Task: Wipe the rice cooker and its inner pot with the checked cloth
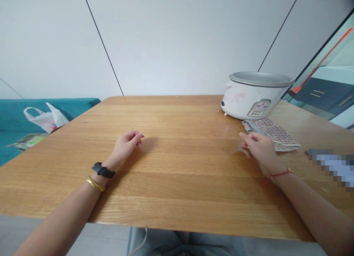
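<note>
My left hand rests on its side on the wooden table, fingers loosely curled toward the thumb with nothing in them. A black band and a gold bangle are on that wrist. My right hand lies at the near left edge of a folded patterned cloth. Its fingers are curled under and slightly smeared, and whatever they may enclose is hidden. A red string circles that wrist. Behind the cloth stands a white rice cooker without a lid.
A teal sofa at the left holds a white plastic bag and some papers. A blurred-out object lies at the table's right edge. A white wall stands behind the table, and a window is at the far right.
</note>
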`<state>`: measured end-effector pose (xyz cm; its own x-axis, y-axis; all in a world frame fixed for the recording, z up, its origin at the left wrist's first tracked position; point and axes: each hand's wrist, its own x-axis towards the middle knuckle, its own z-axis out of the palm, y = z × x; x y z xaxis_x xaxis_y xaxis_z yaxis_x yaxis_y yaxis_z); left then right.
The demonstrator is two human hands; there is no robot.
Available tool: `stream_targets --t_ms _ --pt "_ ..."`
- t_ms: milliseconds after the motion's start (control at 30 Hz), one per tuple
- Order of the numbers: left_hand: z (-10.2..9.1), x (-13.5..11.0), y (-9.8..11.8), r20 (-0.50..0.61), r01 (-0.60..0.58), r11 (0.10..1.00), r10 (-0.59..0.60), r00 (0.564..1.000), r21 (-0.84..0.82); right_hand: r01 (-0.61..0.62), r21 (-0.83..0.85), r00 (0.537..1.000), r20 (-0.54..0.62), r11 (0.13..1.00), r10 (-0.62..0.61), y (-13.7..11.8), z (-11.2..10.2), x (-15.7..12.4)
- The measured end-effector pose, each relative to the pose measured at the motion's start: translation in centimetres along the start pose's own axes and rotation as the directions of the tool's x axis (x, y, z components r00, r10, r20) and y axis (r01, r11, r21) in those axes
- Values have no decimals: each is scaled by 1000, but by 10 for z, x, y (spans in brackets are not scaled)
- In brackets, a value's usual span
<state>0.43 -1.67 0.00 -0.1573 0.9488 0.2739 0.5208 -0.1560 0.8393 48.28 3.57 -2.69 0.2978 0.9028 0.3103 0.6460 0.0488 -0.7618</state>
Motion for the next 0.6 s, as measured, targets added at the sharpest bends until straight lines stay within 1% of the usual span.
stream_targets --t_ms 233,467,600 --pt "0 2 -2 -15 -7 997 8 1000 79 12 4 999 -31 1000 -12 3 1 1" --pt "-2 1 0 -11 -3 999 3 1000 51 53 39 998 -22 998 -53 9 2 4" --pt "-2 1 0 -5 4 999 -4 1000 54 59 45 998 -21 997 -58 8 2 4"
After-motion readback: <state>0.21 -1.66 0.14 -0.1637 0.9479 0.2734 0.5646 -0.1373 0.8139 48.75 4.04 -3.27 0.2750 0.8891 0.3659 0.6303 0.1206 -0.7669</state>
